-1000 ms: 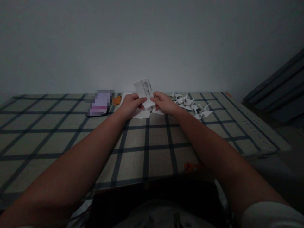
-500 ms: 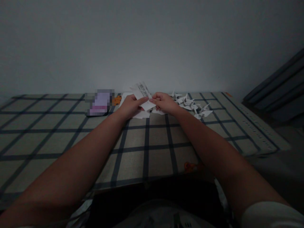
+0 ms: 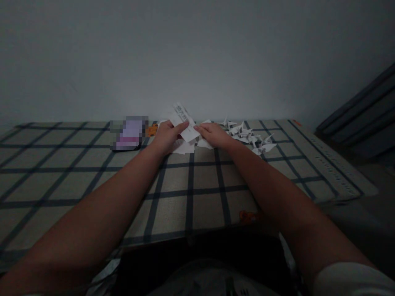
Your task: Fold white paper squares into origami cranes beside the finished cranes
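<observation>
Between my two hands is a folded white paper (image 3: 184, 119) with dark print, tilted up and to the left. My left hand (image 3: 168, 133) grips it, the thumb lying across its front and the other fingers mostly behind it. At its lower right edge, my right hand (image 3: 212, 133) pinches a corner between thumb and fingers. Loose sheets of white paper (image 3: 185, 147) lie on the table under my hands, some partly covered. Just right of my right hand sit several folded paper cranes (image 3: 243, 133) in a heap.
A checked tablecloth (image 3: 129, 181) covers the table, which meets a plain wall (image 3: 197, 57) at the back. To the left lies a phone (image 3: 131, 133) with a blurred, purple-toned screen. An orange patch (image 3: 152, 130) shows beside it. A dark curtain (image 3: 367, 119) hangs at right.
The folded paper has turned slightly and looks narrower, its loose upper layer now closed. My left thumb has moved up the paper, and my right fingers have shifted at its lower corner.
</observation>
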The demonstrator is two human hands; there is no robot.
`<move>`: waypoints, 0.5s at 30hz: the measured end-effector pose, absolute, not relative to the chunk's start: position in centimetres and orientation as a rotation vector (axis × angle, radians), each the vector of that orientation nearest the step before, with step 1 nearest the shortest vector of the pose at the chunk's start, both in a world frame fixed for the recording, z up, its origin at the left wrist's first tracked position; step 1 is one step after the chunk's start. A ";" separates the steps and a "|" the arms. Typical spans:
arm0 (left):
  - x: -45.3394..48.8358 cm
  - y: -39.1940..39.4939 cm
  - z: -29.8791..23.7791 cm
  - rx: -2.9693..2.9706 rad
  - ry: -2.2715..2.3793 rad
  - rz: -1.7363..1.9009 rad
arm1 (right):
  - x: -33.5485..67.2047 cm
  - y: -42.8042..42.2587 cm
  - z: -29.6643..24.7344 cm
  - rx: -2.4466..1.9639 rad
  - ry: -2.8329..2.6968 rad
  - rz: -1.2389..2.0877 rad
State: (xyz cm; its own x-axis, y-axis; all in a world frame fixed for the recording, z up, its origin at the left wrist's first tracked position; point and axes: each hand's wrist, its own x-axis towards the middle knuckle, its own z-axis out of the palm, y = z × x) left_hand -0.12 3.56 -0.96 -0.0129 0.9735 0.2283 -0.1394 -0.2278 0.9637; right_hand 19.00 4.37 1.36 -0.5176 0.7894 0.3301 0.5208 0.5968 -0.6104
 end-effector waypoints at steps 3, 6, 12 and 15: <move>0.0 3.4 -0.8 1.224 0.980 1.441 | 19.2 4.6 1.0 -1.030 -2.247 0.571; -0.3 3.7 -1.1 1.257 1.059 1.430 | 19.4 4.7 0.6 -1.017 -2.177 0.495; -0.3 3.7 -1.3 1.370 1.053 1.279 | 19.3 4.5 0.3 -0.881 -2.161 0.370; -0.1 3.3 -0.9 1.382 0.957 1.218 | 19.2 4.5 0.3 -0.858 -2.178 0.330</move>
